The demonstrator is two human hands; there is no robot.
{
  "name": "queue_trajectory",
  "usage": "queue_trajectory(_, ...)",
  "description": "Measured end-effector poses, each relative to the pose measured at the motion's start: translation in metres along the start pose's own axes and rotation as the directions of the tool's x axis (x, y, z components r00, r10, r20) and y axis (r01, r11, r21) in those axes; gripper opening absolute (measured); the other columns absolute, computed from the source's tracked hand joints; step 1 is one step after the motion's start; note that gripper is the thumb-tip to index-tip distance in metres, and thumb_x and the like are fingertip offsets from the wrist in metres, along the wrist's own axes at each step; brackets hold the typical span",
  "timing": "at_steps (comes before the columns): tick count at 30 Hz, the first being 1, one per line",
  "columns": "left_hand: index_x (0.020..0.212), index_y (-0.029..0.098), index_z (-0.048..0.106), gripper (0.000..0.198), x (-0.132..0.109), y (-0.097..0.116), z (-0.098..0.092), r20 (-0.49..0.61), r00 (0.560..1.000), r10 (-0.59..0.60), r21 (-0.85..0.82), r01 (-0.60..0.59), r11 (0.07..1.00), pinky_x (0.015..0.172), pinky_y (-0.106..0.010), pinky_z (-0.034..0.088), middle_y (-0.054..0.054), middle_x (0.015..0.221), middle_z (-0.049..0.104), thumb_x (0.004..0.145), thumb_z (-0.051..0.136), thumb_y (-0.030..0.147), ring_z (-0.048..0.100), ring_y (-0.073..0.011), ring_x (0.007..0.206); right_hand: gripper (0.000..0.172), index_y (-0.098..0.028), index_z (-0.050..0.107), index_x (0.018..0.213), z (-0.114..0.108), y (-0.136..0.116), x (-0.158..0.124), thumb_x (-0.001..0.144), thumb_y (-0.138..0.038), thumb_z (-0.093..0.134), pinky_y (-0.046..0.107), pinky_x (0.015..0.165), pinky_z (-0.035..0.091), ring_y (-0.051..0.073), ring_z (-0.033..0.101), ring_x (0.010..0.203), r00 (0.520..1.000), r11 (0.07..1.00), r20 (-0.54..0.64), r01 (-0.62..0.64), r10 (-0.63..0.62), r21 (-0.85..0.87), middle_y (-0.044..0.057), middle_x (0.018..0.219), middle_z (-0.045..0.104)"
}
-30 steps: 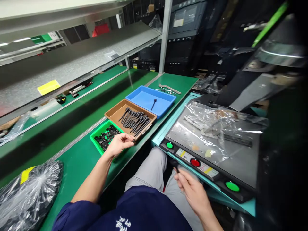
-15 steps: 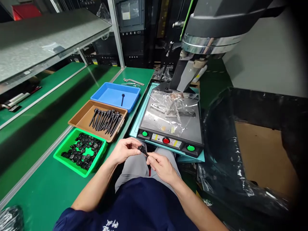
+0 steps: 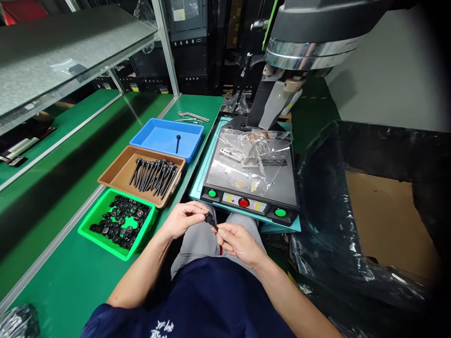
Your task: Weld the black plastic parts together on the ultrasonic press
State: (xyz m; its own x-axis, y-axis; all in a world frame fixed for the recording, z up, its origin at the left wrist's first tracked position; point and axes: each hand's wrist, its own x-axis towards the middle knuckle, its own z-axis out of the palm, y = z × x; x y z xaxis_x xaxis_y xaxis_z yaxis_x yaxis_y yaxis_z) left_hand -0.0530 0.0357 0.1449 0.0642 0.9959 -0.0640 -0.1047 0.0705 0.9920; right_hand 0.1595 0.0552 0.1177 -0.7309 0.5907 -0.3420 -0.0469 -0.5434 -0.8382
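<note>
Between my two hands, above my lap, is a small black rod-like part with a wide head (image 3: 210,219). My left hand (image 3: 186,219) pinches its head end between thumb and fingers. My right hand (image 3: 238,241) grips the thin shaft end, most of which its fingers hide. To the left, a brown tray (image 3: 116,171) holds several black rods (image 3: 153,176) with thick heads, lying side by side. Nearer me, a green bin (image 3: 88,225) holds many small black square pieces (image 3: 121,220). One more black rod (image 3: 178,144) lies in a blue tray (image 3: 150,134) at the back.
Ahead stands a machine with a metal plate (image 3: 225,180), clear plastic on it, green buttons (image 3: 280,212) and a red button (image 3: 243,202). Its grey head (image 3: 317,23) overhangs. A wrench (image 3: 193,115) lies behind the trays. A carton lined with black plastic (image 3: 320,188) stands right.
Both hands stay on the black part, which has tilted slightly and shows a bit more of its head. My right hand has shifted slightly right and down.
</note>
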Motion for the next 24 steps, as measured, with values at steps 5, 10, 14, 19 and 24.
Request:
queue_trajectory(5,0.085,0.019,0.078,0.015,0.003,-0.006,0.003,-0.034,0.999,-0.017,0.027,0.018,0.999,0.087,-0.036,0.052,-0.009,0.096,0.071,0.072,0.079,0.027,0.066,-0.0212,0.093,0.039,-0.016,0.058,0.076,-0.003,0.008,-0.003,0.088,-0.052,0.053,0.023,0.044,0.020,0.007,0.029,0.047,0.989,0.970,-0.086,0.095,-0.117,-0.223,-0.003,0.061,0.044)
queue_trajectory(10,0.085,0.020,0.078,0.016,0.009,-0.006,0.007,0.008,0.999,-0.046,0.052,0.046,0.998,0.084,-0.034,0.053,-0.008,0.095,0.072,0.071,0.080,0.026,0.067,-0.0206,0.091,0.040,-0.017,0.054,0.071,-0.003,0.006,-0.011,0.087,-0.054,0.054,0.022,0.044,0.019,0.006,0.028,0.046,0.990,0.984,-0.117,0.064,-0.084,-0.164,-0.002,0.063,0.045)
queue_trajectory(14,0.084,0.020,0.078,0.014,0.014,-0.006,0.015,0.018,0.998,-0.053,0.092,0.051,0.994,0.084,-0.034,0.053,-0.008,0.094,0.072,0.072,0.079,0.027,0.067,-0.0207,0.091,0.040,-0.016,0.056,0.074,-0.006,0.008,-0.010,0.080,-0.055,0.063,0.021,0.040,0.013,0.003,0.023,0.043,0.997,0.998,-0.076,-0.003,0.008,0.068,-0.003,0.065,0.046)
queue_trajectory(19,0.087,0.019,0.077,0.014,0.024,-0.009,0.032,0.042,0.999,0.017,0.179,-0.025,0.984,0.089,-0.037,0.052,-0.009,0.097,0.072,0.077,0.075,0.028,0.067,-0.0214,0.095,0.039,-0.016,0.057,0.074,-0.013,0.018,-0.006,0.084,-0.053,0.061,0.020,0.041,0.021,0.005,0.030,0.042,0.984,0.988,-0.140,0.122,-0.108,0.092,-0.005,0.055,0.044)
queue_trajectory(24,0.089,0.019,0.076,0.015,0.045,-0.021,0.062,0.109,0.992,0.064,0.244,-0.089,0.966,0.088,-0.038,0.052,-0.010,0.101,0.070,0.082,0.070,0.030,0.066,-0.0217,0.096,0.039,-0.016,0.061,0.089,-0.028,0.016,-0.004,0.087,-0.055,0.057,0.020,0.042,0.028,0.007,0.043,0.050,0.933,0.935,-0.264,0.300,-0.245,0.192,0.003,0.079,0.059)
